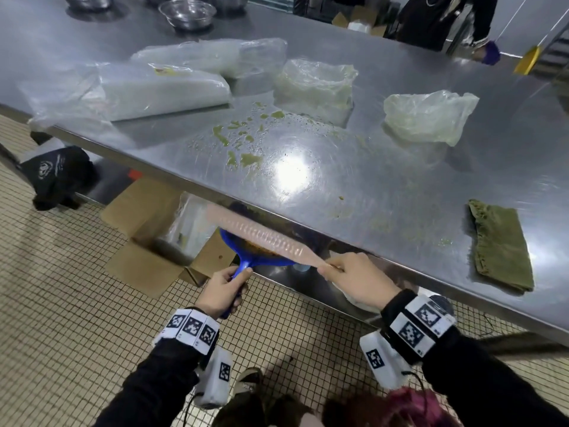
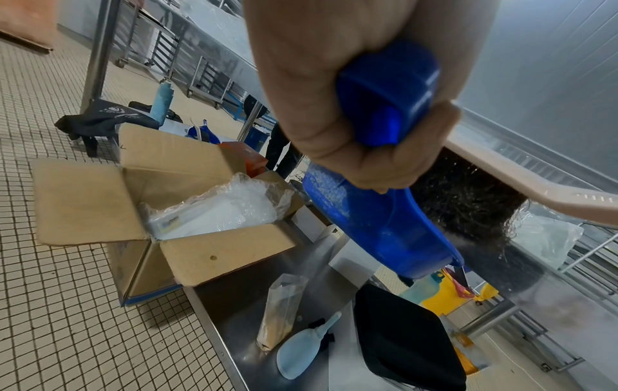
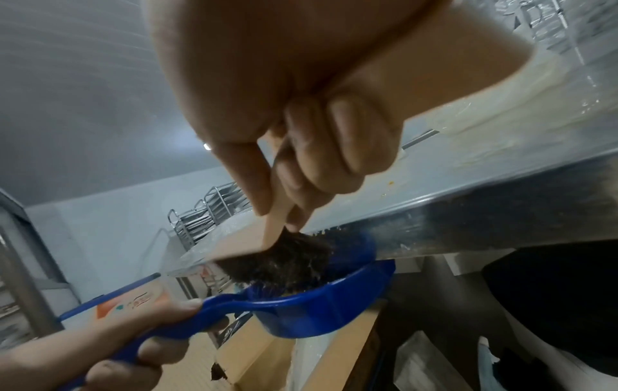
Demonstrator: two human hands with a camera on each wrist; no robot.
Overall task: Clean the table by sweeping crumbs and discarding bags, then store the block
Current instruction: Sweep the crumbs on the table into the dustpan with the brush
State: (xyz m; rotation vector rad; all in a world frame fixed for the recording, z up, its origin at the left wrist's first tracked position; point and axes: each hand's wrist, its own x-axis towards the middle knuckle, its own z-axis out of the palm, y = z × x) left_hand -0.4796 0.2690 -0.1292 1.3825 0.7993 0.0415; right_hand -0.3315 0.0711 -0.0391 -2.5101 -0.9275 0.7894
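Note:
My left hand [image 1: 223, 289] grips the handle of a blue dustpan [image 1: 261, 257], held just under the near edge of the steel table [image 1: 385, 186]. My right hand [image 1: 354, 278] grips the handle of a pink-backed brush [image 1: 255, 232], whose dark bristles [image 3: 284, 262] sit inside the dustpan [image 3: 317, 301] at the table edge. Green smears and crumbs [image 1: 240, 140] lie on the tabletop. Two crumpled clear bags [image 1: 314, 87] [image 1: 428, 115] lie beyond them, and long clear packs [image 1: 160, 87] at the far left. In the left wrist view the dustpan [image 2: 384, 227] tilts under the brush [image 2: 468, 206].
A folded green cloth [image 1: 498, 245] lies on the table at the right. An open cardboard box [image 2: 160, 201] with plastic inside stands on the floor under the table. Metal bowls [image 1: 187, 12] sit at the far edge. Another person [image 1: 446, 20] stands beyond the table.

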